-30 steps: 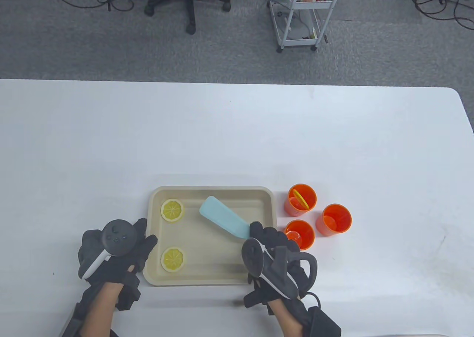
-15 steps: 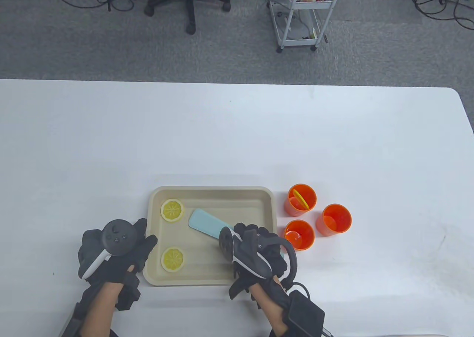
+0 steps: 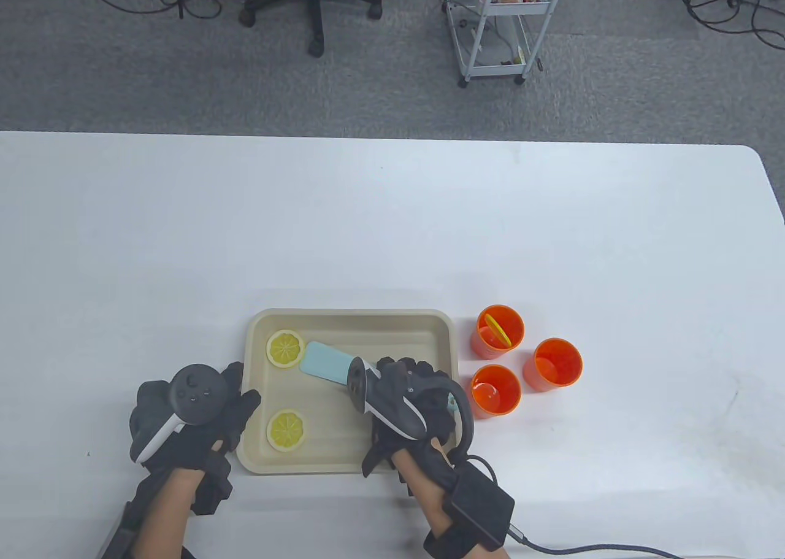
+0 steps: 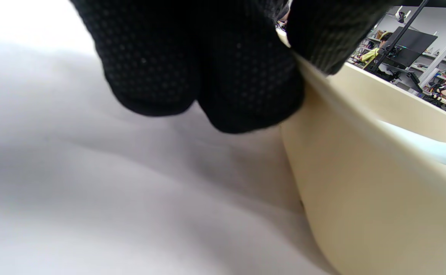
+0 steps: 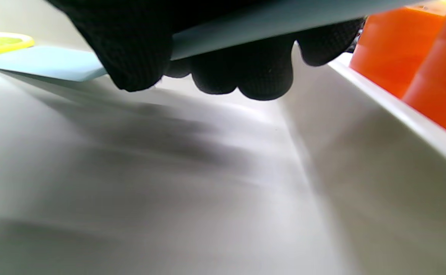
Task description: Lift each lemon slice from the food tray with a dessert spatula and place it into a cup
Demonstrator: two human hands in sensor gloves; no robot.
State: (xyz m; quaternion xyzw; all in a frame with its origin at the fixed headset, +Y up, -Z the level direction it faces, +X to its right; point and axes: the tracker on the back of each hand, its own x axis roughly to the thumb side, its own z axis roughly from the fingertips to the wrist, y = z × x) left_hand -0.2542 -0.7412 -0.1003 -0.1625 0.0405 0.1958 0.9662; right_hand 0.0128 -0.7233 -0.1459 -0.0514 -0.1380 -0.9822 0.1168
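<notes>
Now the right hand (image 3: pixel 408 399), fingers curled round the dessert spatula (image 3: pixel 325 362), has slid its blade toward 10 o'clock across the food tray (image 3: pixel 441 329) until the tip touches the far lemon slice (image 3: pixel 285 348), ready to scoop; left hand (image 3: pixel 190 415) rests flat, fingers spread, against the tray's 9 o'clock rim.

Both hands wear black knit gloves; up close the fabric is dotted with tiny grip bumps. The left hand (image 3: pixel 196 427) carries a dark grey round tracker (image 3: pixel 197 393) with small buttons and a white stem. The right hand (image 3: pixel 414 412) has the same, plus a dark ring. Bare forearms at the frame's bottom; a black box (image 3: pixel 478 510) on the right wrist feeds a braided cable (image 3: pixel 589 548).
</notes>
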